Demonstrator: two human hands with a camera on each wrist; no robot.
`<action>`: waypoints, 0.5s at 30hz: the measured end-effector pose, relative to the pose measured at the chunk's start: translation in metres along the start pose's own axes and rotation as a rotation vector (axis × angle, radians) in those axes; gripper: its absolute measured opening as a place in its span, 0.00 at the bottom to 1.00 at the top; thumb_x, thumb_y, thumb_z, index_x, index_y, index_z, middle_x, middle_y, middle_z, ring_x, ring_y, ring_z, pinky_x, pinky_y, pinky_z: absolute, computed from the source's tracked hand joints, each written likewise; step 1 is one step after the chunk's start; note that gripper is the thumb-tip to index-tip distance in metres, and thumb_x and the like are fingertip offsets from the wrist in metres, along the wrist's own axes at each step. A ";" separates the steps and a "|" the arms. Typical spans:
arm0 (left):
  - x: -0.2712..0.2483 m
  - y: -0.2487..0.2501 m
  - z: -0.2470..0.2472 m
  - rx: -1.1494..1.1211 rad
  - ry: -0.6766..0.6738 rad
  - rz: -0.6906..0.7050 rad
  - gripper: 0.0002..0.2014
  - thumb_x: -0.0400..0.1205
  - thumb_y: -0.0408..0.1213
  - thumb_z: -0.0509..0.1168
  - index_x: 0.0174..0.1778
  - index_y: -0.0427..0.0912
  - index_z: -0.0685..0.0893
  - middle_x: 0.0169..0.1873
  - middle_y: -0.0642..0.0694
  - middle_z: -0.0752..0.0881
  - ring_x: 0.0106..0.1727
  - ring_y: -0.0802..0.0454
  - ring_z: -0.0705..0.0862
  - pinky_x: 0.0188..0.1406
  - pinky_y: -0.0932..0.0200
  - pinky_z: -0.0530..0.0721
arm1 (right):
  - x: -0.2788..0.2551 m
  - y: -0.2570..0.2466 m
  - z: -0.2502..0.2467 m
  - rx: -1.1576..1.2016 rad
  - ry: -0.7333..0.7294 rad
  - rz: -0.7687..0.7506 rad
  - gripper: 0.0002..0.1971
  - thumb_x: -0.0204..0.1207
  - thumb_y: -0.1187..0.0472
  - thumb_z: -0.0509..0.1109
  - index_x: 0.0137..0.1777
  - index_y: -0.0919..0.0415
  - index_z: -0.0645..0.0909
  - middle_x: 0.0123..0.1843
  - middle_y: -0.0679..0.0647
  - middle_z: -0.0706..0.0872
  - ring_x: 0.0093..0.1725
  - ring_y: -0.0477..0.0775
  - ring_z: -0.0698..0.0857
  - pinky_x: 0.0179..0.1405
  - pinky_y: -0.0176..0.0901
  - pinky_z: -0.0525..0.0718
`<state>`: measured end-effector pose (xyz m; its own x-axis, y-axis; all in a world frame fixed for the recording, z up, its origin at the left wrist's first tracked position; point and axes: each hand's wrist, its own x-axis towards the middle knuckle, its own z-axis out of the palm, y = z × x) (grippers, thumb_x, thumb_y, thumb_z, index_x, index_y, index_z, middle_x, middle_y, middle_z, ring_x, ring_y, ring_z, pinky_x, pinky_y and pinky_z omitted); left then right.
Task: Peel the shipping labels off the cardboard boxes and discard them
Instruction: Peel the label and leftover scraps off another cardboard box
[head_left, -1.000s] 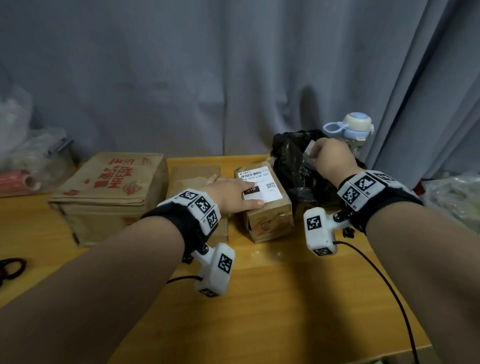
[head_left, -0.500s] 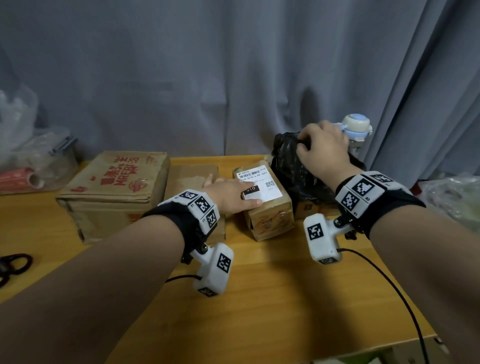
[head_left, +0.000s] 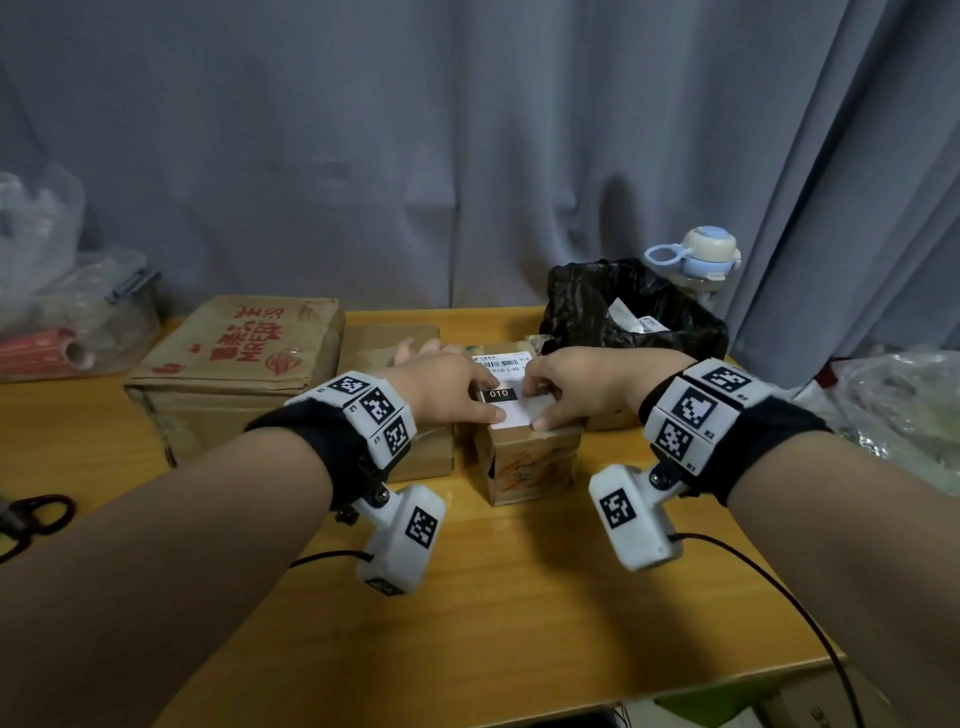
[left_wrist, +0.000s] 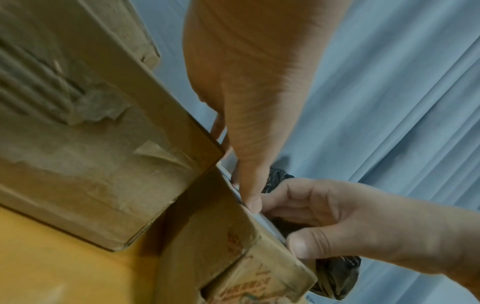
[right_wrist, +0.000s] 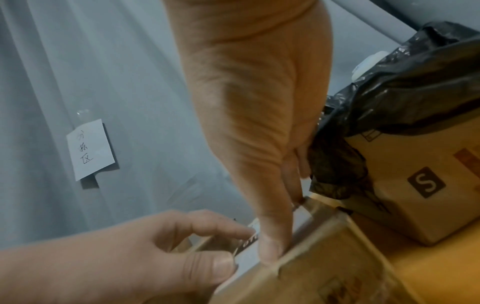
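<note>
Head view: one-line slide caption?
Both hands, left hand and right hand, work the white shipping label atop the small cardboard box, black trash bag behind.

Black wristbands carry white marker-printed blocks and white cabled cameras.

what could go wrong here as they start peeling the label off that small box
The right hand is working at the near corner of the label; picking at one corner could tear the paper and leave scraps stuck on. The small box is steadied only by the left hand resting on top, so a hard pull might lift or tip it. The black bag sits right behind, and a quick pull could knock it.
</note>
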<state>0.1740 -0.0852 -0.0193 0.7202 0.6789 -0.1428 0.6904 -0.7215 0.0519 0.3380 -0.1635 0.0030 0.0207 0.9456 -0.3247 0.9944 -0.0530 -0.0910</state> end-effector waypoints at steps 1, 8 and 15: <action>-0.001 0.000 0.000 0.003 0.004 -0.001 0.30 0.73 0.70 0.59 0.71 0.66 0.73 0.75 0.50 0.69 0.78 0.44 0.60 0.77 0.33 0.44 | -0.001 0.000 -0.002 0.008 -0.025 -0.001 0.24 0.71 0.49 0.74 0.66 0.49 0.75 0.63 0.48 0.79 0.59 0.51 0.78 0.63 0.47 0.79; -0.006 0.012 0.000 0.106 -0.075 0.036 0.46 0.67 0.77 0.55 0.78 0.55 0.66 0.78 0.51 0.69 0.82 0.50 0.53 0.76 0.29 0.34 | -0.006 -0.002 -0.005 -0.110 -0.040 -0.052 0.26 0.74 0.54 0.72 0.73 0.50 0.74 0.63 0.49 0.81 0.62 0.52 0.79 0.63 0.43 0.77; -0.003 0.020 -0.008 0.181 -0.093 0.167 0.34 0.73 0.71 0.57 0.74 0.60 0.71 0.69 0.51 0.79 0.80 0.49 0.63 0.73 0.26 0.32 | -0.009 -0.003 0.004 -0.096 0.087 -0.112 0.13 0.78 0.60 0.66 0.60 0.57 0.84 0.43 0.49 0.83 0.50 0.54 0.83 0.50 0.44 0.80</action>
<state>0.1862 -0.1001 -0.0096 0.8081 0.5389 -0.2380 0.5331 -0.8408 -0.0939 0.3345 -0.1734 0.0021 -0.0862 0.9682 -0.2347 0.9962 0.0813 -0.0306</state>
